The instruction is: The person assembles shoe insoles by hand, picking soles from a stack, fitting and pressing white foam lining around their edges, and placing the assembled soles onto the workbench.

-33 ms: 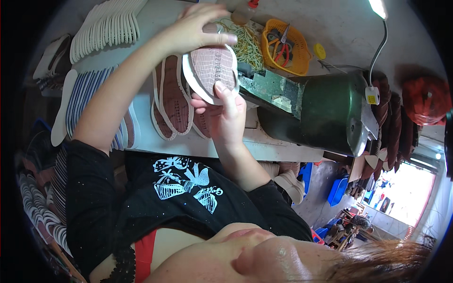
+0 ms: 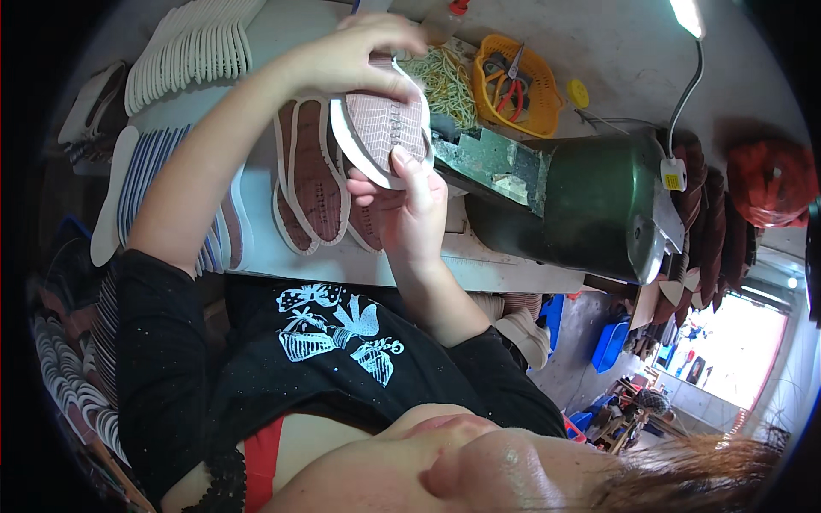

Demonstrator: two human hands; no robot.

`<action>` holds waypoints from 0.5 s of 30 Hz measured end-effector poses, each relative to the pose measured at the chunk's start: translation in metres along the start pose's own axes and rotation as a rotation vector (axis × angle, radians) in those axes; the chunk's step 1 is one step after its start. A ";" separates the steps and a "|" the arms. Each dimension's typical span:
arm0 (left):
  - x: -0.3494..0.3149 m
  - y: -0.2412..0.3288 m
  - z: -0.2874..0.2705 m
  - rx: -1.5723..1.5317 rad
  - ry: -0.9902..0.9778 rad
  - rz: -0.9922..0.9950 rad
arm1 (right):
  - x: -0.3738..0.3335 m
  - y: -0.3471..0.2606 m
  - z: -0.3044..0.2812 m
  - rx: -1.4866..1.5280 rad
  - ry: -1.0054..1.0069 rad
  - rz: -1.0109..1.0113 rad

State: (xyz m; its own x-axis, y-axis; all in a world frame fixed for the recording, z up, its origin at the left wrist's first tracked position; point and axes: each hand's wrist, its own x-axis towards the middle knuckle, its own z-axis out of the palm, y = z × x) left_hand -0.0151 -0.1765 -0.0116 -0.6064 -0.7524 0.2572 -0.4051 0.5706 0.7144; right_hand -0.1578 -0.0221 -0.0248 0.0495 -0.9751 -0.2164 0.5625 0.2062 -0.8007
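Just past black shirt (image 2: 256, 368), R hand (image 2: 412, 205) pinches brown sole (image 2: 380, 128) w/ white rim, thumb pressed on face, fingers bent bhd

Sole held up, tipped, over white table (image 2: 483, 272)

L hand (image 2: 351, 61) at sole's far end, thumb across it; other fingers blurry, apart from thumb, can't tell if they grip

On table, more brown soles (image 2: 316, 188); to L, blue & white row (image 2: 158, 179)

To R, green machine (image 2: 599, 197) nr sole

Farther, yellow string pile (image 2: 446, 81), yellow basket (image 2: 540, 122) w/ red-handled tool (image 2: 511, 98)
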 end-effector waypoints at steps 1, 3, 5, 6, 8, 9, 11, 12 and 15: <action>0.002 -0.010 -0.001 0.167 -0.063 0.180 | 0.000 -0.001 0.001 -0.011 0.014 0.005; 0.016 0.008 -0.015 0.003 -0.330 0.009 | 0.001 -0.003 -0.001 -0.061 0.031 -0.011; 0.020 0.012 -0.018 -0.177 -0.543 -0.118 | 0.002 -0.004 -0.003 -0.053 0.044 -0.016; 0.019 0.011 -0.020 -0.181 -0.541 -0.115 | 0.003 -0.005 -0.002 -0.037 0.049 -0.020; 0.015 0.013 -0.025 -0.151 -0.562 -0.188 | 0.003 -0.008 -0.001 -0.054 0.043 -0.010; 0.012 0.012 -0.025 -0.152 -0.562 -0.186 | 0.003 -0.009 -0.001 -0.066 0.034 0.002; 0.004 0.010 -0.024 -0.173 -0.522 -0.265 | 0.003 -0.010 -0.003 -0.075 0.023 0.005; 0.001 0.012 -0.024 -0.171 -0.520 -0.266 | 0.003 -0.011 -0.004 -0.083 0.010 0.009; -0.011 0.018 -0.022 -0.256 -0.440 -0.344 | 0.004 -0.014 -0.006 -0.066 -0.007 0.027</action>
State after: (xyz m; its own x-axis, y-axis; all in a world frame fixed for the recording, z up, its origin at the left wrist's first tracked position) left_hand -0.0004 -0.1649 0.0125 -0.7175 -0.6422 -0.2698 -0.4836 0.1805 0.8565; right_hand -0.1707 -0.0289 -0.0182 0.0693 -0.9696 -0.2345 0.5049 0.2368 -0.8301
